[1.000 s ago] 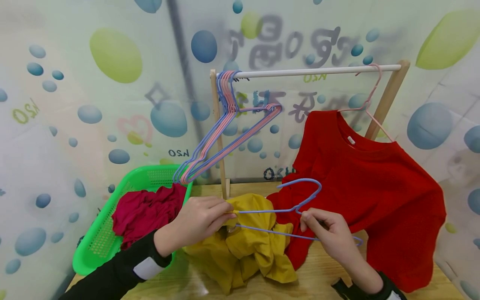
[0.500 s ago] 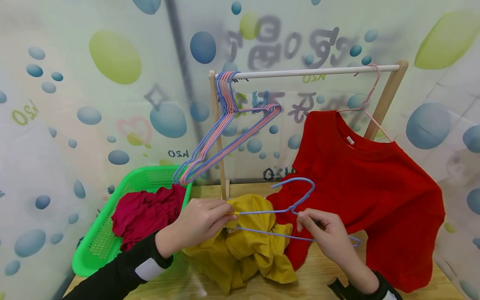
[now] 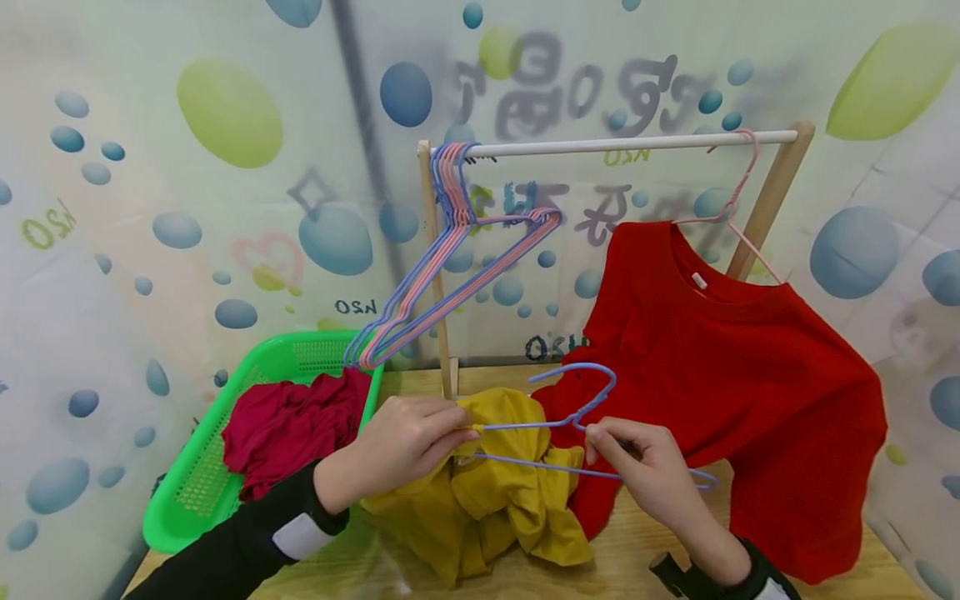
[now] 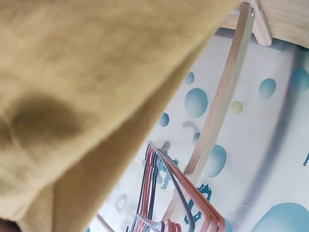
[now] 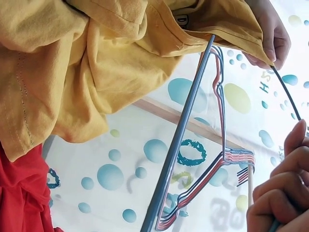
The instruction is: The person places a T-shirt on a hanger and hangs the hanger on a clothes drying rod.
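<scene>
A blue clothes hanger (image 3: 592, 404) reaches from my right hand into a yellow shirt (image 3: 517, 492). My left hand (image 3: 408, 442) pinches the shirt's edge around the hanger's upper arm. Near the base of the hook, my right hand (image 3: 656, 467) grips the hanger, whose free end sticks out past that hand. In the right wrist view the hanger's lower bar (image 5: 181, 130) enters the opening of the yellow shirt (image 5: 96, 72); the left hand (image 5: 273, 36) holds the cloth edge. Yellow cloth (image 4: 82, 96) covers much of the left wrist view and hides the left fingers.
A clothes rack (image 3: 615, 143) carries several pink and blue hangers (image 3: 457, 225) at its left end. At its right end a red shirt (image 3: 720, 350) hangs on a pink hanger. A green basket (image 3: 187, 475) holds dark red cloth (image 3: 296, 425).
The right hand and the hanger have shifted slightly left, bringing more of the hanger's arm into the yellow shirt. The left hand stays nearly in place, still pinching the cloth.
</scene>
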`<state>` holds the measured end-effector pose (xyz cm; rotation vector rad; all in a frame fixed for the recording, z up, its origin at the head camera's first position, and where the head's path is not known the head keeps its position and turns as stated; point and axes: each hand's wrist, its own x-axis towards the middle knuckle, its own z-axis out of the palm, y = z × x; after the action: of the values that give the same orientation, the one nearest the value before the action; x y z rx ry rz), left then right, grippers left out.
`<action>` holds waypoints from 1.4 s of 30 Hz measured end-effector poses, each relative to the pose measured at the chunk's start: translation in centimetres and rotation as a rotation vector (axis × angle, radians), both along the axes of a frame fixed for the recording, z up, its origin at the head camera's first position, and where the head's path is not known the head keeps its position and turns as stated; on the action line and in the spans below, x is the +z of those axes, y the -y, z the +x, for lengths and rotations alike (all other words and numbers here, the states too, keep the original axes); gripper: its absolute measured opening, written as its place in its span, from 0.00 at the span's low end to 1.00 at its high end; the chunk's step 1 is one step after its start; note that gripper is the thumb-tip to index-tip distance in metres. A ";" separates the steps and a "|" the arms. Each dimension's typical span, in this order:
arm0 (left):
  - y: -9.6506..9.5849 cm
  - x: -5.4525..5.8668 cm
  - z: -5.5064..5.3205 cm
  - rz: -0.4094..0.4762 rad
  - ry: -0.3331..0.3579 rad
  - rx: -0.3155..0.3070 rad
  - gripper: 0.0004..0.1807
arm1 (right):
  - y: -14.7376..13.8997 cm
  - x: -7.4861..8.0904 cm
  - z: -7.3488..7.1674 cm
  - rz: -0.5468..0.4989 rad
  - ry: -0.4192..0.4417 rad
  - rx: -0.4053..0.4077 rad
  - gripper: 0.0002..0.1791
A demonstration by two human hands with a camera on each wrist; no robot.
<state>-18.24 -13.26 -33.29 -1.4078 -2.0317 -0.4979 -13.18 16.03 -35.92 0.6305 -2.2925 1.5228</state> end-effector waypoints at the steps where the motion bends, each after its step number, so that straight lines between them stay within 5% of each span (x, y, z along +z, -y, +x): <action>1: 0.0 0.0 0.0 0.000 0.002 0.000 0.08 | 0.0 0.0 0.0 0.000 0.002 0.000 0.12; 27: -1.5 -0.1 -0.1 0.040 0.036 -0.018 0.07 | 1.4 0.9 0.2 0.067 0.060 -0.118 0.14; 42: -2.2 -0.3 -0.3 0.059 0.083 0.005 0.08 | 2.0 0.2 -0.4 0.084 0.008 -0.165 0.13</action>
<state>-18.57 -11.07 -33.55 -1.3674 -2.0679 -0.6188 -13.56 14.02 -35.73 0.4436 -2.3599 1.3626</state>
